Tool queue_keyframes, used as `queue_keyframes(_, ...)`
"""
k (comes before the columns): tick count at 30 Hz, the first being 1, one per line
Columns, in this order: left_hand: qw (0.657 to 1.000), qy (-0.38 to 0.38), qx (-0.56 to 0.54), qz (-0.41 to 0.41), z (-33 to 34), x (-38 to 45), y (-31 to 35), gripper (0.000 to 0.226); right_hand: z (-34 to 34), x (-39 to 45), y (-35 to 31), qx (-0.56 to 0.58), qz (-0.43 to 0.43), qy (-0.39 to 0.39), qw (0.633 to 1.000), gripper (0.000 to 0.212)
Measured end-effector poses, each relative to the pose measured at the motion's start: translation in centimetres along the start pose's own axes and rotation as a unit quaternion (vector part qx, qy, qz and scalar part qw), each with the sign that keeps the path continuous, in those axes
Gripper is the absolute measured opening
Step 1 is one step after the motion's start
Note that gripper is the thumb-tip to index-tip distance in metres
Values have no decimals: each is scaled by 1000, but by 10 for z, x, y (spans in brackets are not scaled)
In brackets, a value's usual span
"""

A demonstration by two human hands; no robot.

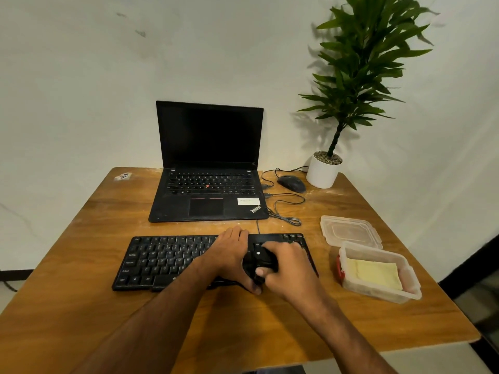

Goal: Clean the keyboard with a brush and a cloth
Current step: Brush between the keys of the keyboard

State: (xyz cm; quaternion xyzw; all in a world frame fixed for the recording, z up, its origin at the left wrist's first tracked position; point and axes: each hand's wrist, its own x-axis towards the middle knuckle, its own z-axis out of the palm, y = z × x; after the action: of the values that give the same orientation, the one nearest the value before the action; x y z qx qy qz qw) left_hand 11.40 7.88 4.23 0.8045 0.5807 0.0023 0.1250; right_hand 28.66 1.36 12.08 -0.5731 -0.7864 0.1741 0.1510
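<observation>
Right hand grips a black brush on the keyboard.

The right hand (290,268) curls tight around a small black brush (260,261), thumb on its near side, and holds it on the keys. Just left of the grip, the left hand (229,255) lies on the keyboard (162,261); its fingers are mostly straight, pressing down to hold it. Right of the grip sits a tub (378,273) with the yellow cloth (375,273) inside, and a lid (351,232) behind it. Farther back are a laptop (208,163), mouse (291,183) and plant (359,76). I think a hard push could pop a key off. If the left hand lifts, the keyboard could slide. A wide swing could bump the tub.
</observation>
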Motion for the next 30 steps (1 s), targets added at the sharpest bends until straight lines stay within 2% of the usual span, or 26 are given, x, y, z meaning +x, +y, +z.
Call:
queue_keyframes(5,1000,-16,2,-3,-1,0,0,130,-15,4,26,-44,64,-1,997,41)
queue_keyframes(8,1000,-19,-5,-7,-2,0,0,133,-30,9,32,-55,84,16,995,34)
queue_keyframes(11,1000,-18,0,-10,-3,0,1,132,-26,12,23,-6,56,46,997,26)
queue_keyframes(14,1000,-17,2,-9,-2,-1,1,131,-9,11,17,-10,29,24,999,33)
queue_keyframes(16,1000,-18,-1,-8,-2,-1,1,133,-10,12,26,-16,57,22,998,36)
queue_keyframes(19,1000,-27,-2,-11,-3,-1,1,138,-24,20,44,-25,110,29,993,28)
queue_keyframes(24,1000,-25,0,-11,-3,-1,2,136,-32,38,38,32,117,97,988,19)
queue_keyframes(30,1000,-18,-1,-8,-2,-2,0,137,-13,41,33,-18,110,50,992,22)
